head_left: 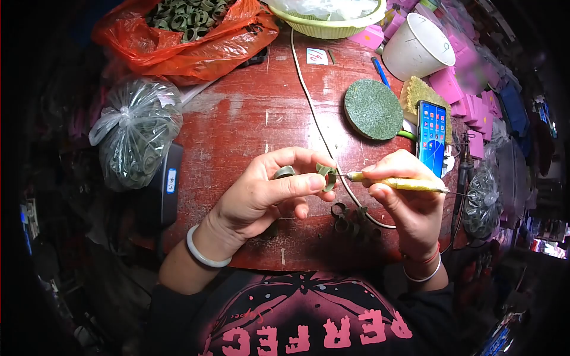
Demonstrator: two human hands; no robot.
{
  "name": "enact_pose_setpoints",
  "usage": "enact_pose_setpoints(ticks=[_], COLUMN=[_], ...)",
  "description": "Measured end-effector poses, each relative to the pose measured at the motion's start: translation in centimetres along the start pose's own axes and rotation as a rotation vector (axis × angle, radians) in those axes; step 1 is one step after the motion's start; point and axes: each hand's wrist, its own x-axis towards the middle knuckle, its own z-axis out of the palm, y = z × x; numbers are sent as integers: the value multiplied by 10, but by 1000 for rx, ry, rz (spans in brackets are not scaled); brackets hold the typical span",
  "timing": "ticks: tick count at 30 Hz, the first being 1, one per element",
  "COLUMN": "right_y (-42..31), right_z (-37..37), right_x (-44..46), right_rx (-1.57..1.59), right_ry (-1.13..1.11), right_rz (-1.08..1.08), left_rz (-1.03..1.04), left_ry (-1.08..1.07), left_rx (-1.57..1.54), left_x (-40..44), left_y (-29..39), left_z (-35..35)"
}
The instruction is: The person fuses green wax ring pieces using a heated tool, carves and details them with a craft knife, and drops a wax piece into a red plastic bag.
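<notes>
My left hand pinches a small green ring-shaped piece between thumb and index finger. Another greenish ring sits against the fingers of the same hand. In my right hand is a thin tool with a yellow wrapped handle, held much like a pen. Its fine metal tip reaches the green piece; whether it touches is too small to tell. Just below, several dark rings lie in shadow on the red table between my hands.
Beyond my hands are a round green pad, a phone, a yellow sponge, and a white bucket. A white cable crosses the table. At left are a tied clear bag and a red bag of rings.
</notes>
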Motion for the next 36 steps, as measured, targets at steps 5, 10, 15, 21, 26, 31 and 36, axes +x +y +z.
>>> enact_pose_setpoints(ticks=[5,10,15,21,26,31,36], right_y=[1,3,-1,3,-2,-10,4], right_z=[2,5,8,7,7,13,18], right_x=[1,-4,-13,-15,-15,-15,-24], right_rx=[108,197,325,313,183,174,147], right_ry=[37,91,129,337,309,264,217], right_rz=[34,141,299,158,89,93,-1], left_rz=[-12,-13,25,12,-12,19,52], left_ry=[-5,-27,19,9,-4,-8,7], left_rx=[-12,-19,-26,-78,-75,-97,-81], left_x=[0,0,1,1,0,1,1], left_y=[0,1,-1,1,1,-1,-1], left_z=[0,-3,-2,-3,-3,-4,-3])
